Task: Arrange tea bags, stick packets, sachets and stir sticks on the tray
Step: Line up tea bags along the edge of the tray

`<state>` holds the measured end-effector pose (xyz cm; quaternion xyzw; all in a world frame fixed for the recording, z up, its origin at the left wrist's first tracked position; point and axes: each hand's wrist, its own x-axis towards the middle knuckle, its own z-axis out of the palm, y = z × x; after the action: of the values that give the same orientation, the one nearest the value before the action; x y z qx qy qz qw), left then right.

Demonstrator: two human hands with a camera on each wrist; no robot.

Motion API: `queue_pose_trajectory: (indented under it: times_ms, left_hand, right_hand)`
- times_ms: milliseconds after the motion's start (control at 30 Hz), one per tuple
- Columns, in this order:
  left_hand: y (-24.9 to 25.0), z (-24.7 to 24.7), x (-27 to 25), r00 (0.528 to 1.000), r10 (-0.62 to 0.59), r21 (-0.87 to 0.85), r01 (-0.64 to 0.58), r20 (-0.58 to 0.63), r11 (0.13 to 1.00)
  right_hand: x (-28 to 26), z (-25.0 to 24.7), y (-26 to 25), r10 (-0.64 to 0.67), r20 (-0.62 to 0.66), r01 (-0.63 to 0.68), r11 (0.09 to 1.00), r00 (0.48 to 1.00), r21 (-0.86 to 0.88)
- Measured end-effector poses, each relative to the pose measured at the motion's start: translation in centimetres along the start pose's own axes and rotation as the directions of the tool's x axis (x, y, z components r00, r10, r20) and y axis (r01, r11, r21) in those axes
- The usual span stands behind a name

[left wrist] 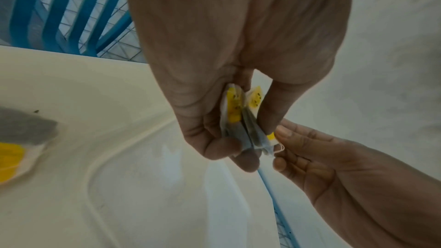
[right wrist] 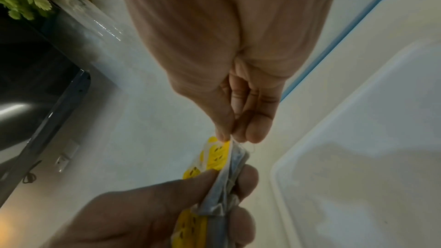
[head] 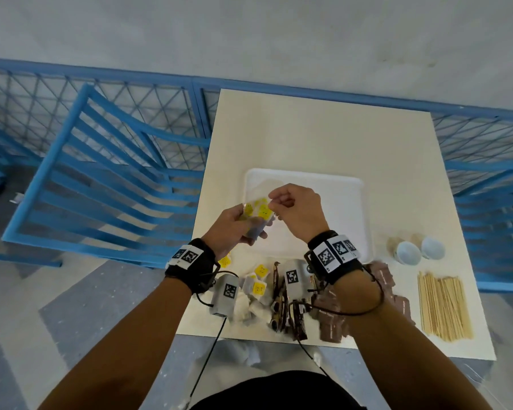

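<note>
Even soft daylight in the head view, strong bending at the edges, both wrist views dim and hazy, near skin blurred, dark upper left in the right-wrist frame

The head view looks steeply down from above the worktop [head: 323, 137]; both wrist views look close along the palms, all three sharing the tea bags [head: 256, 211] and tray [head: 344, 202].

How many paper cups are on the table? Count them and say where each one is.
2. One paper cup is on the table just right of the tray; the other cup is beside it, further right. Both are beyond the stir sticks. None appears hidden.
</note>
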<state>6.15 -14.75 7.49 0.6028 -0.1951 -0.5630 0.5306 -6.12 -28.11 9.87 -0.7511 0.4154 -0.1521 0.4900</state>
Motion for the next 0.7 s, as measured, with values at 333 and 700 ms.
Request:
queue_pose_trajectory:
  times_ms: [333,700]
  left_hand:
    - [1.0,1.3,3.2,0.994,0.018,0.028,-0.015,-0.112,1.000]
    - [0.1,1.2,4.8,0.975,0.006,-0.013,-0.009,-0.223,1.000]
  right_hand:
    - [3.4,-1.2,2.1,-0.001,0.071,0.007,0.997,0.997,-0.079]
    - [5.4,-0.8,3.2,0.054,0.090,-0.055,0.998,0.994,0.006]
